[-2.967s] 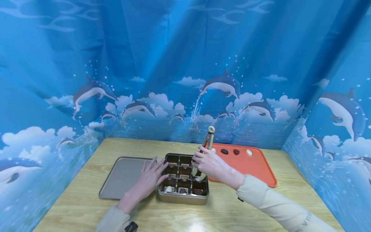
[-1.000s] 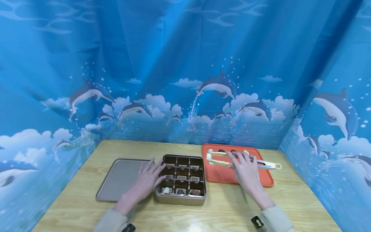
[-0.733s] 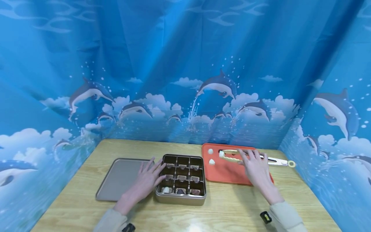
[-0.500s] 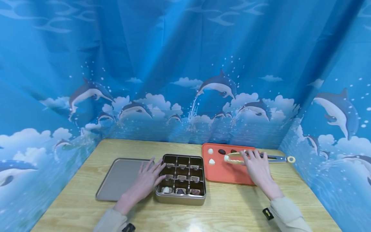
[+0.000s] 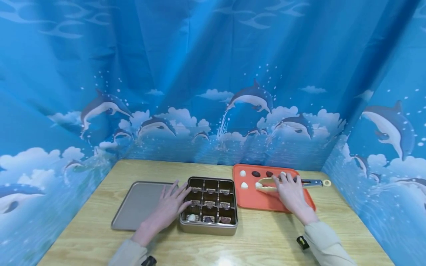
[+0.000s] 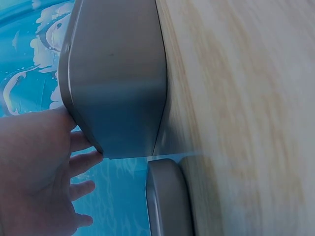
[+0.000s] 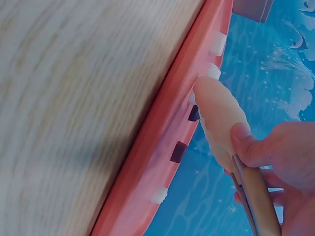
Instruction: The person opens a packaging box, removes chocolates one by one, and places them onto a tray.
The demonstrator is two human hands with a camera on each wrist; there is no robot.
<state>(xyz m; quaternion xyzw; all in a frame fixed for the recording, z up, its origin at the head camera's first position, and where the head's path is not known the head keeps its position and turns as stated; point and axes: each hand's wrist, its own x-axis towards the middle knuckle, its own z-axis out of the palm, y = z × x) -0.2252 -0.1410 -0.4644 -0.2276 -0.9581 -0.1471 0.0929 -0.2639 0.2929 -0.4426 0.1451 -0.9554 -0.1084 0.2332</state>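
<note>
My right hand (image 5: 290,192) grips a pair of tongs (image 5: 266,189) with cream scalloped ends, held sideways low over the red tray (image 5: 307,201). Between the tong ends shows a white chocolate (image 5: 259,184). In the right wrist view the thumb lies along one cream arm of the tongs (image 7: 219,110), whose end is close to the tray. My left hand (image 5: 166,207), fingers spread, rests at the left rim of a bronze divided box (image 5: 208,229). In the left wrist view its fingertips touch the rim of that box (image 6: 115,83). Chocolates sit in the front row of compartments.
Along the tray's far and left sides lie two white chocolates (image 5: 244,185), dark ones (image 5: 256,174), and another white one partly behind my right hand. A flat grey metal lid (image 5: 141,207) lies left of the box. A dolphin-print curtain (image 5: 213,92) surrounds the wooden table (image 5: 253,240).
From upright over the box, the tongs have swung sideways and right to the tray. Lately they drew lower, slightly back left, with the white chocolate at their ends. My left hand has stayed put.
</note>
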